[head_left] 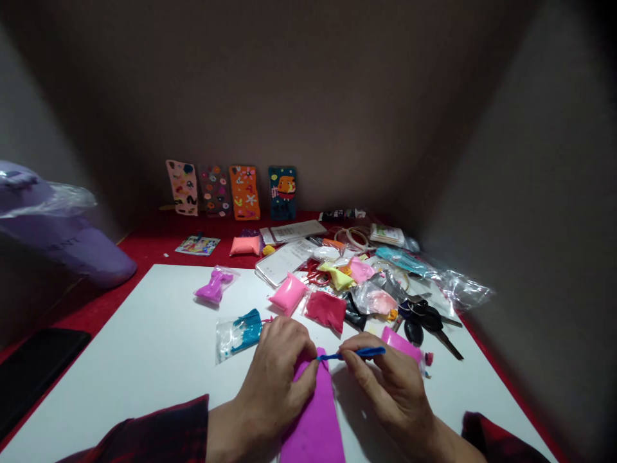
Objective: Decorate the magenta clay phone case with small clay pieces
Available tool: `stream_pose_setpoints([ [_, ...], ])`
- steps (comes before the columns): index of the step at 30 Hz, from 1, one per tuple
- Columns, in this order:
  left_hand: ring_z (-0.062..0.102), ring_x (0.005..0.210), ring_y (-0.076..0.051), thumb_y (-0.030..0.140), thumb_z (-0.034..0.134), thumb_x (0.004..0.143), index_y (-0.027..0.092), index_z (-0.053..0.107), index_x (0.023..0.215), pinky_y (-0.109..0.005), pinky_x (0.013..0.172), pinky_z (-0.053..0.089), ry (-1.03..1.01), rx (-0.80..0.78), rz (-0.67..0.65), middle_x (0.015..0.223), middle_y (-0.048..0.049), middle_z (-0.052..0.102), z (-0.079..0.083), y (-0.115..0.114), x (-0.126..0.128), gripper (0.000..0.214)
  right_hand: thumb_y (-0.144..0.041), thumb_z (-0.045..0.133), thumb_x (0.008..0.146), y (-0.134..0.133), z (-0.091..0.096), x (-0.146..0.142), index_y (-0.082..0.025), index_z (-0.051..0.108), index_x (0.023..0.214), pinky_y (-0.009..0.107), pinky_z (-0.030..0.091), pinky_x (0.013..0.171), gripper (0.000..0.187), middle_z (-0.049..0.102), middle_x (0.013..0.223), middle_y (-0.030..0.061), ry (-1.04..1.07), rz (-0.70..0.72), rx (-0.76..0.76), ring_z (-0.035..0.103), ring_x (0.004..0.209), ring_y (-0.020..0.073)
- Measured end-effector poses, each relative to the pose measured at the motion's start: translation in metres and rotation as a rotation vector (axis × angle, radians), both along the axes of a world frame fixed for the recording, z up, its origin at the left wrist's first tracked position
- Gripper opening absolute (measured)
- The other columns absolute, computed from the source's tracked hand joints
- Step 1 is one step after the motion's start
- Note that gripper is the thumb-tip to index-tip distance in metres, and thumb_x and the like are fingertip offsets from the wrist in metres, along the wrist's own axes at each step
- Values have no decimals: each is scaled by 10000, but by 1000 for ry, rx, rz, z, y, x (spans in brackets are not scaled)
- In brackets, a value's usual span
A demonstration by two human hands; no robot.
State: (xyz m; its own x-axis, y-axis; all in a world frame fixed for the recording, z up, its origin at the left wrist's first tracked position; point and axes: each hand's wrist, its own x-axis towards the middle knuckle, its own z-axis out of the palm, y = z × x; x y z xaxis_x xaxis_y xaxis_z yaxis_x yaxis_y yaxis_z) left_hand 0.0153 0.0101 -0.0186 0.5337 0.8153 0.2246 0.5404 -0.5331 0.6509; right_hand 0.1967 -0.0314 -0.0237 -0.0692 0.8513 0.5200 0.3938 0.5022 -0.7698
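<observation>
In the head view a long, flat magenta clay-covered phone case [315,421] lies lengthwise on the white board in front of me. My left hand [277,379] grips its far end, thumb on the near side and fingers curled over the far left edge. Pinched in my right hand [398,389] is a slim blue modelling tool [370,352], held like a pen. The tool's tip touches the clay at the far end, close to my left thumb and fingertips. Just beyond my left hand lies a bag of teal clay [245,333].
Bagged clay in pink [288,294], red [326,311] and purple [215,286] lies beyond my hands. Keys [427,321] and clear phone cases [284,260] are among the clutter. Several decorated phone cases [245,193] lean on the back wall. A lilac bag [72,244] stands left.
</observation>
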Motion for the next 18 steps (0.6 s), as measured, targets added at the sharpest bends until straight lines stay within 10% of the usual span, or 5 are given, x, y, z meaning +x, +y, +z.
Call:
stream_pose_setpoints([
  [18, 482, 825, -200, 41, 519, 745, 185, 531, 754, -380, 776, 366, -31, -31, -10, 814, -21, 563, 1, 1, -1, 145, -72, 516, 871, 0, 2, 1, -173, 614, 926, 264, 479, 608, 151, 638, 772, 41, 2, -7, 4, 618, 686, 161],
])
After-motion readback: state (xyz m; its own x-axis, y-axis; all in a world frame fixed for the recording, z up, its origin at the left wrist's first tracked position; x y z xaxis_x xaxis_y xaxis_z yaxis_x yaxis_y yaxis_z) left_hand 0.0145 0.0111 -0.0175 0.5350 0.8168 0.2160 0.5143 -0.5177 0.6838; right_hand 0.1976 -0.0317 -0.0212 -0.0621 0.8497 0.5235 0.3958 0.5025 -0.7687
